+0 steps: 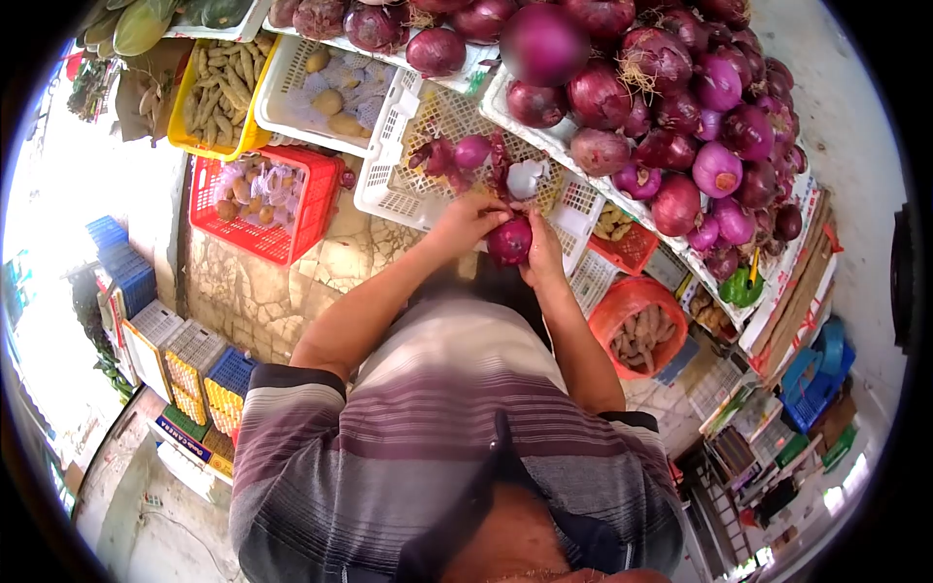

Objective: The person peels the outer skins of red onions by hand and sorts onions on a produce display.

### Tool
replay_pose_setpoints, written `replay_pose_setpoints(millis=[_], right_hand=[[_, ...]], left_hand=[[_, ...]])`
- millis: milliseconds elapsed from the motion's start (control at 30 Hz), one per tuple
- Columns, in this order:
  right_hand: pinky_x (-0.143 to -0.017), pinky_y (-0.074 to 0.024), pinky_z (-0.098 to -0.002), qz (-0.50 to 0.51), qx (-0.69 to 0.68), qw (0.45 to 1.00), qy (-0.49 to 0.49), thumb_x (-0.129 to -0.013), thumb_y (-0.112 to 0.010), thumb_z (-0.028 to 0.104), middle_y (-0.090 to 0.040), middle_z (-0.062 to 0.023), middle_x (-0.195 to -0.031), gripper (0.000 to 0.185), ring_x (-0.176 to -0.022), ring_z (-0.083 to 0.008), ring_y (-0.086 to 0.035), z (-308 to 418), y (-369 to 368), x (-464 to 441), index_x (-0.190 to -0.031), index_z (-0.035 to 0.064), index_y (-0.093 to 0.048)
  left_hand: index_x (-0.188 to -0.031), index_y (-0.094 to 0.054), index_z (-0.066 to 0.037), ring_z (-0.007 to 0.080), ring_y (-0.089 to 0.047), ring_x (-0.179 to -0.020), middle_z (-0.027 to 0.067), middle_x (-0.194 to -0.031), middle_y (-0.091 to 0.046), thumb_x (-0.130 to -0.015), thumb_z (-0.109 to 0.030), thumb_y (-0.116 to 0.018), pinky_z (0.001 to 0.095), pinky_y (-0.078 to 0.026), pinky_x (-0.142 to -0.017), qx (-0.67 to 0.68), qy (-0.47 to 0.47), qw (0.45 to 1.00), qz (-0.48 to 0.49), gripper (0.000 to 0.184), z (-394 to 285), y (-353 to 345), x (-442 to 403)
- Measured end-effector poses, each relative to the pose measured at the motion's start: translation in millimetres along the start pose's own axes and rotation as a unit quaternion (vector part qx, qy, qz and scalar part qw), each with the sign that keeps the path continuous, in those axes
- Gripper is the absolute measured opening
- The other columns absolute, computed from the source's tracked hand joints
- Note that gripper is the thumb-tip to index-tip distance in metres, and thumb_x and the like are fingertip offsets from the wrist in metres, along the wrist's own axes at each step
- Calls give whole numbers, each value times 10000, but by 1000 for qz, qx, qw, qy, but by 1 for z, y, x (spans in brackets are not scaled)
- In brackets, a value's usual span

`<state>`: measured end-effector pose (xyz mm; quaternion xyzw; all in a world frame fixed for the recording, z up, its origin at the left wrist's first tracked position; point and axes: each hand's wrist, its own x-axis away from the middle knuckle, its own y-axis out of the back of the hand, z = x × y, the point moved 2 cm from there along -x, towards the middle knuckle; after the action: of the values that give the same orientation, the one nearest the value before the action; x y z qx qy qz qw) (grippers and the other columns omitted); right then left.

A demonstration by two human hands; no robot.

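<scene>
A red onion is held in front of my body, over the near edge of a white plastic crate. My right hand grips the onion from its right side. Fingers of my left hand are pinched together at the onion's upper left; whether loose skin is between them is too small to tell. In the crate lie dark red onion peels, a smaller purple onion and a whitish piece.
A big heap of red onions rises at the upper right on a white tray. To the left stand a red crate, a yellow crate of roots and a white crate. An orange-red bucket of tubers stands at my right.
</scene>
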<state>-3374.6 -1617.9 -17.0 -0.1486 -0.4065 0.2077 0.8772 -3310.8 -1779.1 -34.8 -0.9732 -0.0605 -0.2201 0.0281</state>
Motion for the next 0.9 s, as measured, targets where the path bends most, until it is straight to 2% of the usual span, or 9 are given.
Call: replay_pose_setpoints(millis=[167, 267, 367, 467, 567, 667, 767, 867, 900], right_hand=[[-836, -573, -334, -13, 6, 1000, -24, -1076, -475, 393, -676, -120, -1124, 450, -977, -198, -671, 10, 2, 2, -1228, -4, -622], [-826, -572, -332, 0, 22, 999, -26, -1067, -501, 389, -677, -113, -1124, 431, -959, -185, -668, 7, 7, 0, -1220, 6, -626], [-816, -575, -336, 17, 25, 999, -43, -1060, -521, 380, -678, -99, -1099, 417, -946, -171, -667, -8, 23, -5, -1238, 15, -615], [-846, -567, -329, 35, 16, 997, -64, -1052, -537, 396, -667, -97, -1133, 426, -981, -179, -665, 1, 8, 6, -1262, 34, -614], [-843, -575, -342, 34, -10, 999, -27, -1047, -547, 396, -655, -101, -1165, 455, -995, -185, -664, 1, 7, 4, -1324, 35, -570], [-846, -585, -369, 37, -15, 999, -23, -1040, -552, 402, -649, -111, -1184, 493, -1011, -206, -668, 10, 5, 6, -1371, 37, -527], [-868, -594, -444, 110, -112, 987, -44, -1036, -556, 377, -629, -128, -1209, 476, -1052, -262, -670, 12, 7, -1, -1383, 52, -532], [-883, -587, -470, 111, -165, 978, -62, -1030, -559, 386, -624, -153, -1225, 459, -1071, -300, -666, 28, -7, 7, -1339, 47, -545], [-877, -589, -472, 72, -157, 984, -42, -1030, -560, 387, -628, -153, -1216, 445, -1074, -299, -665, 23, -2, 0, -1317, 48, -549]], left_hand=[[-1190, -692, -36, 225, -674, -1036, 128, -1133, -709, -964, -165, -673, 339, -529, -893, -83, -9, 996, 7, 261, -19, 4, 2], [-1178, -692, -42, 319, -676, -1044, 179, -1129, -694, -962, -143, -655, 381, -533, -886, -186, -141, 972, -9, 242, -31, 4, 6], [-1151, -690, -40, 400, -664, -1019, 200, -1097, -691, -957, -134, -642, 432, -536, -864, -193, -177, 965, -27, 221, -15, -3, 1], [-1132, -681, -33, 406, -674, -1001, 199, -1067, -699, -965, -148, -630, 452, -536, -846, -190, -107, 975, -44, 210, -11, -2, 0], [-1124, -674, -31, 428, -669, -985, 216, -1048, -699, -963, -156, -624, 458, -536, -829, -201, -118, 972, -40, 210, -13, -2, -8], [-1058, -681, -13, 431, -669, -848, 239, -904, -679, -946, -123, -629, 479, -526, -740, -201, -138, 966, -82, 166, -26, -1, -11], [-1121, -670, -1, 387, -699, -856, 235, -949, -701, -933, -122, -642, 450, -545, -750, -146, -26, 982, -121, 225, -6, 0, -22], [-1129, -688, 2, 335, -721, -874, 217, -988, -722, -914, -140, -673, 412, -562, -782, -46, 50, 975, -210, 258, 25, 10, -31], [-1178, -687, -15, 274, -725, -882, 171, -1006, -735, -901, -170, -704, 380, -570, -795, 1, 52, 980, -192, 318, 8, 9, -25]])
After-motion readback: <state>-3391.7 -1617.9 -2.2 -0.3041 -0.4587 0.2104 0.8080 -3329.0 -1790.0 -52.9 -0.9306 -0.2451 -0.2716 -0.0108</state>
